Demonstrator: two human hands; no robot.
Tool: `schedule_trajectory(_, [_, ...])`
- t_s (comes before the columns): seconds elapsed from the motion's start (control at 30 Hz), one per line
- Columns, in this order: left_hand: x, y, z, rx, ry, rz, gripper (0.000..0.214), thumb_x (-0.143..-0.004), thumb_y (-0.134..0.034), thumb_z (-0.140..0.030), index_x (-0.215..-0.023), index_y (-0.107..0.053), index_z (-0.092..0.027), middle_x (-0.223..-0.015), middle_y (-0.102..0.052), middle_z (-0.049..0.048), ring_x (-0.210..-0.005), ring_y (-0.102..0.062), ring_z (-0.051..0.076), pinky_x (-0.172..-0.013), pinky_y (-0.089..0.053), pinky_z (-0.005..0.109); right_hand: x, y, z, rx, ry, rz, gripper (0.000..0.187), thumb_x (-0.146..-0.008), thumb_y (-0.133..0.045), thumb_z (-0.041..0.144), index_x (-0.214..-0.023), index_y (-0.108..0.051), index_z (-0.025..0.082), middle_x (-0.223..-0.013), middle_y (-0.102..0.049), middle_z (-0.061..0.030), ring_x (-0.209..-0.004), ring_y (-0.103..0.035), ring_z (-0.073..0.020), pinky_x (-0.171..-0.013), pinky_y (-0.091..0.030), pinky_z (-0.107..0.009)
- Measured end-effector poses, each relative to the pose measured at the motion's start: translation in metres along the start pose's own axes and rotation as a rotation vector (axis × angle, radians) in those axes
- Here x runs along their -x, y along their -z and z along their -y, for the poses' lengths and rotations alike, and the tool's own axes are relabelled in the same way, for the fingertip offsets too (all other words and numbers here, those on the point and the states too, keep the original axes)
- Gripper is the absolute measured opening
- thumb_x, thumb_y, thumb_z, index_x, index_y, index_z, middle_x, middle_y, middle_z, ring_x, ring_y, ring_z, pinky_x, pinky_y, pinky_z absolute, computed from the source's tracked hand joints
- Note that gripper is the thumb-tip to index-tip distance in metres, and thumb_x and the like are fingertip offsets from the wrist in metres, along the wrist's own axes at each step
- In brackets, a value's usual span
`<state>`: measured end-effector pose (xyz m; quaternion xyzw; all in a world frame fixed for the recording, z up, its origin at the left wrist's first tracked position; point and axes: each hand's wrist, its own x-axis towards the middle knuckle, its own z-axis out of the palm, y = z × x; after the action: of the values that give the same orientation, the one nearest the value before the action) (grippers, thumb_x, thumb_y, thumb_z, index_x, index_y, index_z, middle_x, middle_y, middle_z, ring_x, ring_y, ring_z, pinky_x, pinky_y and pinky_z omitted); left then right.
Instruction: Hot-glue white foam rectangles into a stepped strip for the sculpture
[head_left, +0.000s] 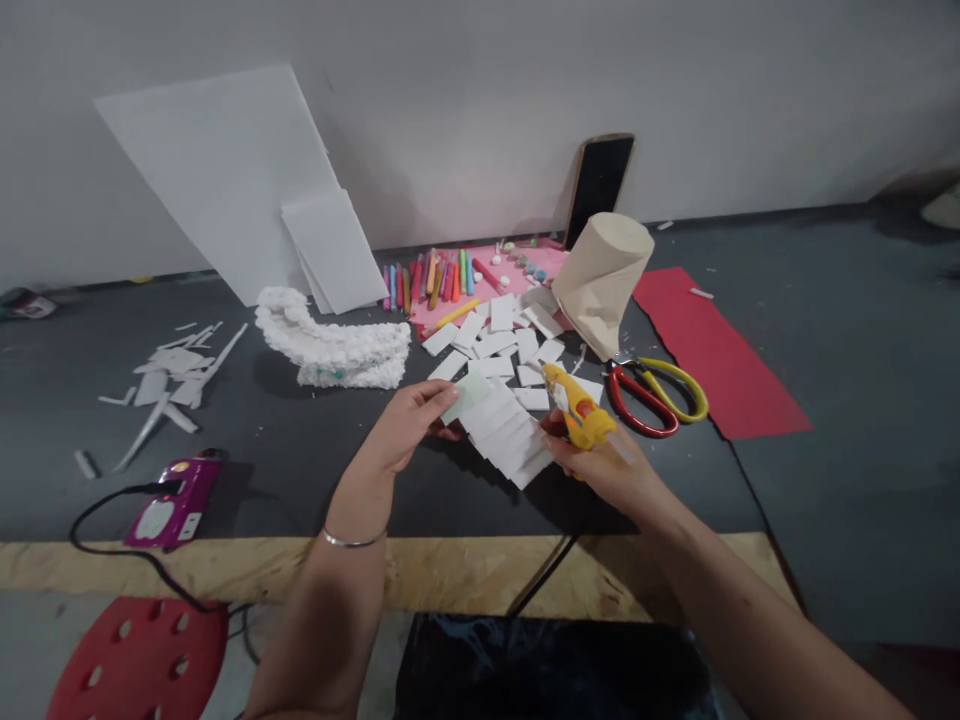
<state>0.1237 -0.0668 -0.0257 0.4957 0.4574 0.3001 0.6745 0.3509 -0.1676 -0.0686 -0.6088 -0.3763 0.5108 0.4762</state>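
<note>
My left hand (409, 425) pinches a small pale rectangle of foam (466, 394) at the upper end of a strip of overlapping white rectangles (506, 435). My right hand (607, 462) grips a yellow glue gun (577, 408), its nozzle pointing up and left toward the strip, and also touches the strip's lower end. A black cord runs from the gun down over the table's front edge. Loose white rectangles (502, 340) lie scattered just beyond the strip.
Scissors (654, 395) with red and yellow handles lie right of the gun, beside a red sheet (712, 350). A beige paper roll (604, 280), a phone (598, 185), coloured markers (431, 277), a white curved foam piece (330, 345), white boards (240, 180), offcuts (172, 375) and a purple device (174, 502) surround them.
</note>
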Motion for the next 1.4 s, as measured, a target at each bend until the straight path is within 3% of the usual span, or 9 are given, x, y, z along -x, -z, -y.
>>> schedule_trajectory(0.17, [-0.002, -0.003, 0.002, -0.011, -0.015, -0.084, 0.033, -0.067, -0.081, -0.045, -0.081, -0.077, -0.016, -0.077, -0.07, 0.0057, -0.064, -0.062, 0.015, -0.05, -0.058, 0.025, 0.0, 0.0, 0.002, 0.027, 0.018, -0.001, 0.033, -0.07, -0.076, 0.038, -0.094, -0.061, 0.022, -0.084, -0.067, 0.0, -0.051, -0.053, -0.0116, -0.046, -0.045, -0.027])
schedule_trajectory(0.3, [-0.006, 0.002, 0.005, -0.011, -0.165, -0.248, 0.036, -0.072, -0.077, -0.048, -0.091, -0.076, -0.018, -0.081, -0.071, 0.0062, -0.061, -0.063, 0.015, -0.042, -0.05, 0.022, 0.0, 0.001, 0.005, 0.049, 0.007, -0.021, 0.034, -0.068, -0.076, 0.039, -0.093, -0.06, 0.022, -0.081, -0.067, 0.0006, -0.047, -0.051, -0.011, -0.043, -0.044, -0.028])
schedule_trajectory(0.4, [-0.009, 0.006, 0.009, -0.079, -0.256, -0.275, 0.037, -0.077, -0.074, -0.046, -0.102, -0.076, -0.019, -0.074, -0.07, 0.0046, -0.054, -0.058, 0.01, -0.038, -0.037, 0.019, 0.0, 0.002, 0.006, 0.036, 0.015, -0.032, 0.035, -0.069, -0.076, 0.04, -0.093, -0.06, 0.022, -0.08, -0.067, 0.0009, -0.048, -0.051, -0.0109, -0.044, -0.044, -0.028])
schedule_trajectory(0.57, [-0.013, 0.001, 0.013, 0.162, -0.21, -0.193, 0.033, -0.076, -0.077, -0.045, -0.096, -0.078, -0.018, -0.078, -0.07, 0.0046, -0.063, -0.058, 0.009, -0.051, -0.042, 0.018, 0.001, 0.001, 0.007, 0.025, 0.011, -0.026, 0.035, -0.066, -0.077, 0.038, -0.091, -0.06, 0.021, -0.079, -0.067, 0.0009, -0.045, -0.049, -0.0095, -0.041, -0.043, -0.027])
schedule_trajectory(0.7, [-0.011, -0.007, 0.011, 0.277, -0.17, -0.141, 0.032, -0.07, -0.082, -0.036, -0.095, -0.078, -0.017, -0.097, -0.074, 0.0077, -0.082, -0.065, 0.014, -0.078, -0.054, 0.027, 0.0, 0.0, 0.008, 0.036, -0.001, -0.031, 0.035, -0.065, -0.077, 0.037, -0.091, -0.061, 0.021, -0.079, -0.066, 0.0011, -0.045, -0.049, -0.0095, -0.041, -0.042, -0.027])
schedule_trajectory(0.87, [-0.008, -0.013, 0.012, 0.176, -0.286, -0.129, 0.04, -0.066, -0.084, -0.023, -0.105, -0.075, -0.021, -0.117, -0.07, 0.0069, -0.11, -0.062, 0.02, -0.102, -0.047, 0.035, 0.0, 0.0, 0.008, 0.044, -0.006, -0.047, 0.034, -0.068, -0.075, 0.038, -0.092, -0.059, 0.022, -0.077, -0.064, 0.0026, -0.046, -0.049, -0.0092, -0.043, -0.043, -0.026])
schedule_trajectory(1.17, [-0.01, -0.015, 0.021, -0.003, -0.41, -0.142, 0.044, -0.069, -0.082, -0.029, -0.111, -0.071, -0.023, -0.118, -0.067, 0.0071, -0.112, -0.062, 0.023, -0.1, -0.049, 0.038, -0.001, 0.0, 0.0, 0.038, 0.011, -0.034, 0.032, -0.071, -0.073, 0.036, -0.097, -0.06, 0.022, -0.079, -0.063, 0.0018, -0.051, -0.052, -0.0108, -0.045, -0.045, -0.026])
schedule_trajectory(1.3, [-0.017, -0.005, 0.027, -0.033, -0.467, -0.25, 0.041, -0.074, -0.078, -0.032, -0.113, -0.068, -0.022, -0.12, -0.067, 0.0084, -0.112, -0.063, 0.023, -0.101, -0.049, 0.04, -0.001, 0.0, 0.0, 0.054, 0.014, -0.017, 0.027, -0.074, -0.071, 0.036, -0.095, -0.061, 0.022, -0.075, -0.062, 0.002, -0.051, -0.052, -0.0116, -0.047, -0.045, -0.026])
schedule_trajectory(1.4, [-0.024, 0.004, 0.032, -0.207, -0.52, -0.376, 0.039, -0.077, -0.075, -0.032, -0.114, -0.068, -0.021, -0.118, -0.067, 0.0095, -0.108, -0.064, 0.023, -0.097, -0.05, 0.039, 0.0, 0.0, 0.004, 0.057, 0.023, -0.003, 0.026, -0.073, -0.07, 0.038, -0.092, -0.06, 0.024, -0.074, -0.062, 0.0013, -0.051, -0.051, -0.0121, -0.045, -0.044, -0.027])
